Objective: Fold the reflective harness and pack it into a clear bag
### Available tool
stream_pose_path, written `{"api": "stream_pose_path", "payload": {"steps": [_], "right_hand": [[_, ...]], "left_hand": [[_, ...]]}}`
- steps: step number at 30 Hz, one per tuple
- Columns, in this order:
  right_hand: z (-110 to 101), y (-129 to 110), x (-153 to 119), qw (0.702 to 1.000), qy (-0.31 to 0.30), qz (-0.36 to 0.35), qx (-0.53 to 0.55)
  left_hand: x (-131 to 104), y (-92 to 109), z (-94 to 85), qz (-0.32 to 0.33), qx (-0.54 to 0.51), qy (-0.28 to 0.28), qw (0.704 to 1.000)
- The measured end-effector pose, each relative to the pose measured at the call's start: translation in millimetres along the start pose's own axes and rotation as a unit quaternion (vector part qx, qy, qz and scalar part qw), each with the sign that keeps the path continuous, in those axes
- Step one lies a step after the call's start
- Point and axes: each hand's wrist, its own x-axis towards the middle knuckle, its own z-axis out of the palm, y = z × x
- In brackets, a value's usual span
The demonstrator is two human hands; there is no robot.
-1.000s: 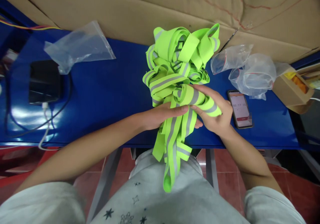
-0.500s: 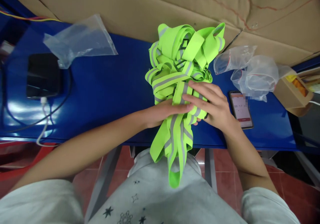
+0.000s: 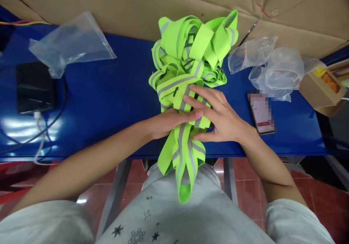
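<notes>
A bundle of neon-green straps with grey reflective stripes (image 3: 182,137) lies folded at the table's near edge, its loops hanging down toward my shirt. My left hand (image 3: 170,122) grips this bundle from the left, thumb across the top and the other fingers hidden beneath. From the right, my right hand (image 3: 218,115) wraps over the folded part, two fingers on top and the thumb on the near side. Just beyond my hands is a loose heap of the same straps (image 3: 177,37), with black buckles showing among the loops.
On the blue table (image 3: 122,80), a clear plastic bag (image 3: 79,42) and a black box with cables (image 3: 34,86) are at left. At right are several clear bags (image 3: 283,68), a phone (image 3: 261,113) and a small cardboard box (image 3: 324,89). Brown cardboard (image 3: 109,8) lines the back.
The view has shifted, so most things appear slightly farther left. My right thumb now shows along the near side of the bundle; both hands stay on the straps.
</notes>
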Motion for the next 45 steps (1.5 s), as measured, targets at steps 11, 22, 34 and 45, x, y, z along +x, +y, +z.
{"api": "stream_pose_path", "payload": {"steps": [11, 22, 34, 45], "right_hand": [[0, -2, 5, 0.993, 0.08, -0.008, 0.089], [-1, 0, 4, 0.987, 0.115, -0.022, 0.109], [-6, -7, 0, 0.799, 0.074, 0.345, 0.487], [-12, -13, 8, 0.786, 0.274, 0.393, 0.39]], "left_hand": [[-7, 5, 7.4, -0.017, 0.12, -0.113, 0.986], [-7, -2, 12.6, -0.071, -0.039, -0.143, 0.986], [-7, 1, 13.1, 0.005, -0.03, -0.089, 0.996], [-3, -11, 11.3, -0.047, -0.181, -0.173, 0.967]]}}
